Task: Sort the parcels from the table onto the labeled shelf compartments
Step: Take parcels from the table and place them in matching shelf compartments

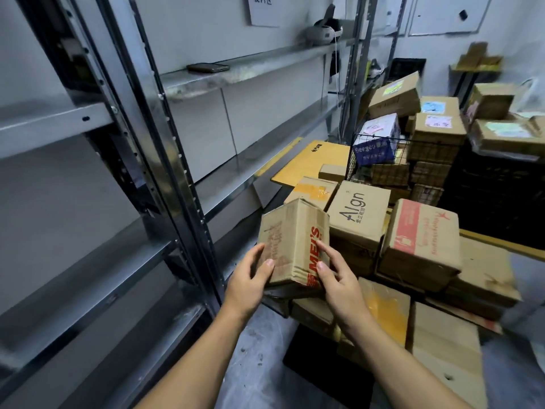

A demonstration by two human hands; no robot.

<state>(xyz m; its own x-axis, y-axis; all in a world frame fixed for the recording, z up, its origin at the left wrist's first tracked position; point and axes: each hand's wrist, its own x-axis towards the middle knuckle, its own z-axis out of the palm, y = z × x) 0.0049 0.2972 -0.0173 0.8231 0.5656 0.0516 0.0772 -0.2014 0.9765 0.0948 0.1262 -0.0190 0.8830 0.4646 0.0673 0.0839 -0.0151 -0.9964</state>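
Observation:
A brown cardboard parcel with red "MEI'S" lettering is held tilted in front of me, above the pile of parcels. My left hand grips its lower left side, thumb on the front face. My right hand grips its lower right edge, thumb and forefinger on the lettered face. Under and behind it lie more parcels: an "Algn" box and a box with a red print. Grey metal shelves run along the left, and the boards in view look bare.
A phone and a headset lie on the upper shelf. A wire basket with a blue box and stacked labelled boxes fills the right. A yellow envelope lies behind the pile. Black crates stand at the right.

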